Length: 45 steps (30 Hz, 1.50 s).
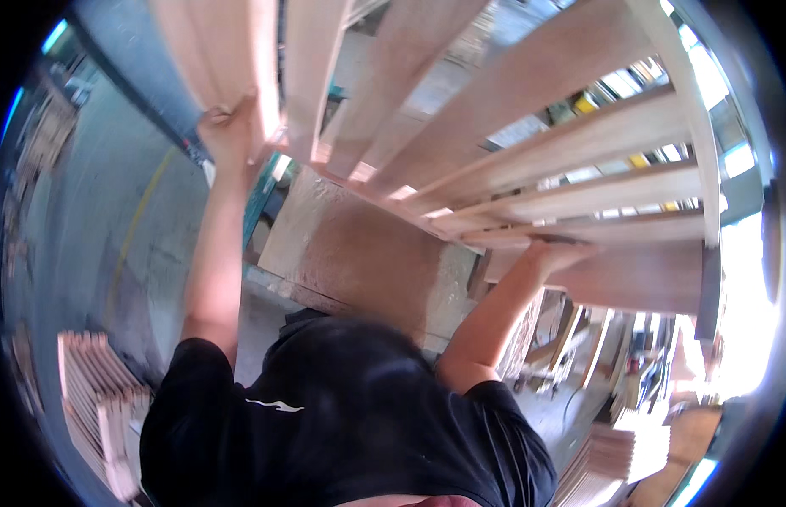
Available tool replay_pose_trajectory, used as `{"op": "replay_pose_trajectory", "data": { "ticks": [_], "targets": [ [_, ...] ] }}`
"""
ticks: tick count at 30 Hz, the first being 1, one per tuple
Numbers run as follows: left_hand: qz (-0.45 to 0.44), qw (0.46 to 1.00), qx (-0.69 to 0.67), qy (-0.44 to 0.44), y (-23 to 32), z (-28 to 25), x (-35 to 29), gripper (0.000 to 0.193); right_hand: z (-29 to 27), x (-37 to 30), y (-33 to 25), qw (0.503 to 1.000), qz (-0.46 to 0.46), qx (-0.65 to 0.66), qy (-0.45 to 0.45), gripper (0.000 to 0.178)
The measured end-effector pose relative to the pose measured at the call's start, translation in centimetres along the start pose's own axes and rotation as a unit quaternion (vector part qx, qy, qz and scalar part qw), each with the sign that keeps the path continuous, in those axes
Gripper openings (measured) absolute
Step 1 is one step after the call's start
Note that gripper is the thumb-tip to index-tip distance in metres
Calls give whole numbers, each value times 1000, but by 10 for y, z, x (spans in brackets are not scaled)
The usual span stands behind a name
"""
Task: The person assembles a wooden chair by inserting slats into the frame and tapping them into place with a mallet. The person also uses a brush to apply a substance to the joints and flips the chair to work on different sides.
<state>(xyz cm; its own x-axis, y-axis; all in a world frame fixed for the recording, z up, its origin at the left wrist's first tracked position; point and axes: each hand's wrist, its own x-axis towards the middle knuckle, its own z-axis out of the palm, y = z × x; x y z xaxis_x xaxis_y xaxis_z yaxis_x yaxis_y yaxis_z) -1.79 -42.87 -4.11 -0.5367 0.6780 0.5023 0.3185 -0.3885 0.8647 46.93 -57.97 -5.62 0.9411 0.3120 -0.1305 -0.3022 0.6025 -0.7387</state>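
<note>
A slatted wooden frame point(528, 72) fills the upper part of the view, held up at a tilt in front of the person, with a pale work surface point(368, 253) just below its near edge. Slats run from the near rail point(384, 204) toward the far rail point(693, 110), and a wider board closes each of the 2 ends

The left hand point(228, 128) is at the left end, fingers curled tightly around the edge of the wide left board point(211, 51) – a closed grip on the frame. The right hand point(562, 253) is at the other end, laid against the wide right board point(642, 275) near the lowest slat; its fingers are partly hidden, so I cannot tell how far it is closed or how firmly it grips

The work surface is brown across the middle and lighter at its sides. On the left, a yellow line point(138, 221) crosses the grey floor point(89, 253), and a stack of wooden pieces point(101, 406) stands at the lower left – another wooden stack point(600, 465) sits at the lower right, near the person's dark shirt point(351, 431)
</note>
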Motion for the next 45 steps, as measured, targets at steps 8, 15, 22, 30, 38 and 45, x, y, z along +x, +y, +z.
{"op": "replay_pose_trajectory", "data": {
  "ticks": [8, 15, 22, 30, 38, 45],
  "targets": [
    [-79, 992, 76, -57, -34, -7, 3, 46, 0, 4, 39, 996, -58, -41, -56, 81],
    [-178, 977, 35, -107, -49, -22, -17, 38, -11, 8, 52, 993, -43, -105, -33, 80],
    [-82, 981, 119, -130, -101, -36, -11, 52, -53, 23, 36, 923, -150, -312, -172, 68],
    [-2, 972, 169, -164, -91, -45, -4, 47, -27, 23, 7, 773, -297, -525, -195, 94],
    [35, 981, 119, -150, -101, -48, 2, 42, -5, 11, 20, 820, -163, -527, -152, 78],
    [50, 984, 94, -144, -108, -39, 1, 41, -2, -4, 25, 881, -171, -397, -191, 64]
  ]
}}
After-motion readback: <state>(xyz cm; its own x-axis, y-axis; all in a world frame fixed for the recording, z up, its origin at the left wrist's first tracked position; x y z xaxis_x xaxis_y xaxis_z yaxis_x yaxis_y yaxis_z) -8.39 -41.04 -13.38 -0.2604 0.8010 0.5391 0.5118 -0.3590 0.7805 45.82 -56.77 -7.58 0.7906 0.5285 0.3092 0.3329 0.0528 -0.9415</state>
